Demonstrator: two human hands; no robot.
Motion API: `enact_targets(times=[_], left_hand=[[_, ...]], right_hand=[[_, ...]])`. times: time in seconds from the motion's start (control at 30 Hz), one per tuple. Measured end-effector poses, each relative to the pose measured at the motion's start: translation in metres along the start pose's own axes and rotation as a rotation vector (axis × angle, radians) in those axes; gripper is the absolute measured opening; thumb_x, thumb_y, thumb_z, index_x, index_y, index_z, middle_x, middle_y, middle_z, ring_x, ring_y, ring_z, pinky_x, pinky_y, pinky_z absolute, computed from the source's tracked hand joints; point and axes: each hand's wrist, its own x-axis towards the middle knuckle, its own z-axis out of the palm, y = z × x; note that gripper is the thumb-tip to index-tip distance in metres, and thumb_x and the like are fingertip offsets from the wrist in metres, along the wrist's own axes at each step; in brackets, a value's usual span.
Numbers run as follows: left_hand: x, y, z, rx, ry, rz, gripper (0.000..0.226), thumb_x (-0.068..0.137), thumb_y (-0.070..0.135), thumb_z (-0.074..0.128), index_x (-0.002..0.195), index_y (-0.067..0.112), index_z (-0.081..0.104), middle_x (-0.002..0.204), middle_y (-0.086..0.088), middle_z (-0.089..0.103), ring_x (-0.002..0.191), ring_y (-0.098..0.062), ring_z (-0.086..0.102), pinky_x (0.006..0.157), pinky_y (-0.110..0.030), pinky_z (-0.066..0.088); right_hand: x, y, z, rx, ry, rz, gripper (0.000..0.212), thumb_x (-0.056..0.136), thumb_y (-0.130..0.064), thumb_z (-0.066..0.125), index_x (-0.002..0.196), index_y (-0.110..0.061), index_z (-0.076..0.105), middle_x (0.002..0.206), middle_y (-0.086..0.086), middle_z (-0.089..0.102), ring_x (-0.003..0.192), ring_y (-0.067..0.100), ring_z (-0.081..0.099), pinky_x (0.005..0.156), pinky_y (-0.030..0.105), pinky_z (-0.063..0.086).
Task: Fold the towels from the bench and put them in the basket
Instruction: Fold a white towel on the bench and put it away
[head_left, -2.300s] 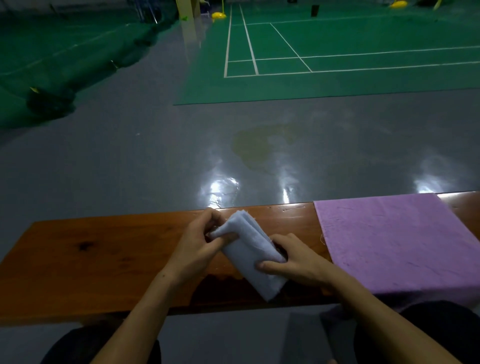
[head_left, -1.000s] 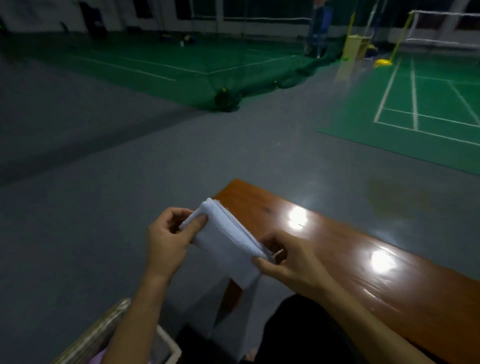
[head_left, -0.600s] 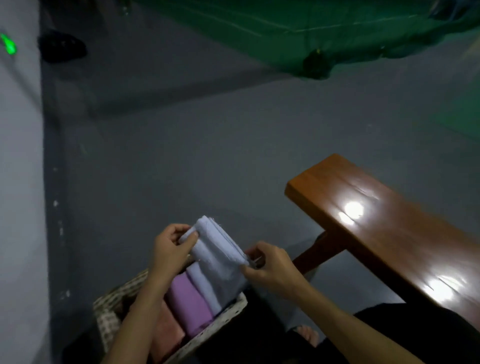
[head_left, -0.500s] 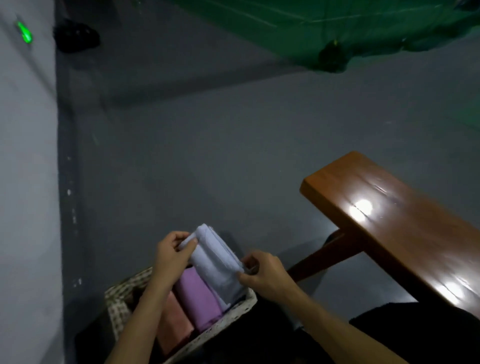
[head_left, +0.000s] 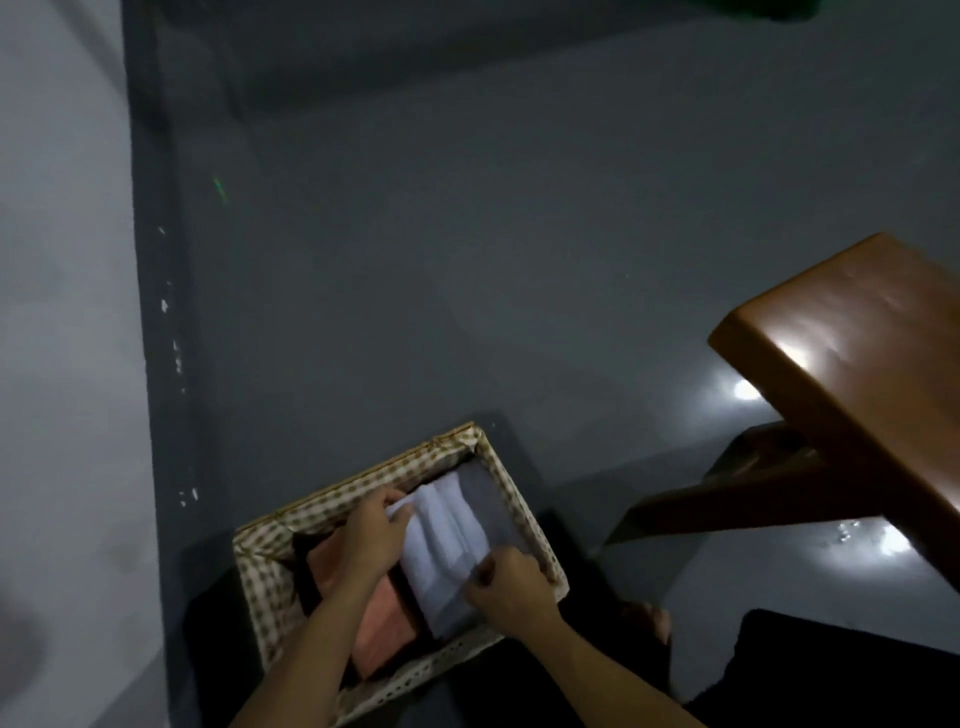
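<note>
Two bare forearms with no sleeves, bare left grip (head_left: 371, 535) and right grip (head_left: 511, 584), dark trousers (head_left: 831, 670)

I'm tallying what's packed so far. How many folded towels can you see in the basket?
2: a white towel held by both hands at the basket's right side, and a pink towel left of it. Others may be hidden under the hands.
</note>
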Motion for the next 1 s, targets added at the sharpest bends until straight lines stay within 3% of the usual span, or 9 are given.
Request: enact_targets(times=[0.1,0.17,0.27,0.43,0.53,0.6,0.7,0.87,1.0], left_hand=[[0.001,-0.015,0.011,0.101,-0.012,0.0,0.009,0.094,0.043,0.066,0.099,0.036,0.067,0.09,0.011,0.072,0.085,-0.017,0.068,0.077,-0.035,0.057],[-0.003,-0.016,0.015,0.12,-0.003,0.016,0.009,0.097,0.042,0.064,0.105,0.037,0.066,0.093,0.012,0.071,0.086,-0.016,0.066,0.076,-0.034,0.055],[-0.001,-0.013,0.018,0.085,0.007,-0.03,0.013,0.095,0.04,0.068,0.108,0.037,0.068,0.1,0.009,0.074,0.09,-0.018,0.068,0.077,-0.033,0.055],[-0.014,0.006,0.01,0.067,0.027,-0.04,0.023,0.097,0.036,0.072,0.116,0.026,0.066,0.103,0.008,0.069,0.091,-0.013,0.062,0.065,-0.015,0.041],[-0.027,0.01,0.003,0.081,0.038,-0.005,0.037,0.097,0.035,0.071,0.131,0.02,0.063,0.117,0.0,0.072,0.1,-0.018,0.066,0.074,-0.025,0.046],[-0.036,0.018,-0.003,0.066,0.051,0.029,0.04,0.097,0.033,0.071,0.134,0.02,0.063,0.123,-0.001,0.072,0.108,-0.021,0.067,0.082,-0.029,0.049],[-0.048,0.039,-0.012,-0.016,0.05,0.118,0.032,0.097,0.028,0.073,0.127,0.02,0.067,0.12,0.006,0.072,0.112,-0.017,0.068,0.089,-0.03,0.052],[-0.07,0.104,-0.03,-0.196,0.06,0.275,0.011,0.094,0.021,0.078,0.103,0.026,0.072,0.098,0.014,0.075,0.093,0.0,0.07,0.089,-0.037,0.061],[-0.104,0.175,-0.042,-0.278,-0.039,0.381,0.005,0.098,0.018,0.073,0.097,0.023,0.074,0.089,0.006,0.077,0.086,-0.011,0.074,0.084,-0.041,0.062]], right_hand=[[0.012,-0.004,0.019,-0.111,0.001,0.062,0.037,0.091,-0.053,0.059,0.105,-0.02,0.067,0.107,0.001,0.071,0.103,0.026,0.072,0.081,0.035,0.056],[0.019,-0.004,0.022,-0.163,0.018,0.076,0.042,0.094,-0.056,0.057,0.113,-0.02,0.066,0.116,0.003,0.071,0.109,0.029,0.071,0.087,0.039,0.057],[0.026,0.001,0.021,-0.183,-0.001,0.086,0.043,0.092,-0.057,0.062,0.112,-0.02,0.065,0.116,0.004,0.069,0.109,0.03,0.07,0.088,0.04,0.056],[0.019,0.006,0.004,-0.119,-0.032,0.038,0.037,0.094,-0.052,0.066,0.113,-0.021,0.069,0.115,0.003,0.07,0.109,0.028,0.069,0.085,0.038,0.054],[0.011,0.007,-0.016,-0.02,-0.021,0.012,0.04,0.09,-0.048,0.07,0.123,-0.026,0.069,0.115,-0.004,0.073,0.112,0.02,0.069,0.093,0.035,0.055],[0.0,0.003,-0.033,0.016,-0.022,-0.032,0.039,0.089,-0.044,0.074,0.122,-0.024,0.07,0.108,-0.007,0.074,0.103,0.015,0.069,0.089,0.032,0.055],[-0.02,-0.006,-0.066,-0.013,0.027,-0.126,0.025,0.092,-0.039,0.072,0.108,-0.019,0.071,0.104,-0.003,0.074,0.094,0.017,0.068,0.083,0.035,0.057],[-0.066,-0.019,-0.128,-0.076,0.216,-0.228,0.02,0.089,-0.036,0.068,0.107,-0.029,0.068,0.107,-0.007,0.075,0.101,0.02,0.07,0.085,0.037,0.058],[-0.117,-0.017,-0.175,-0.155,0.369,-0.306,0.019,0.094,-0.041,0.063,0.108,-0.029,0.066,0.105,-0.004,0.074,0.1,0.025,0.069,0.081,0.042,0.058]])
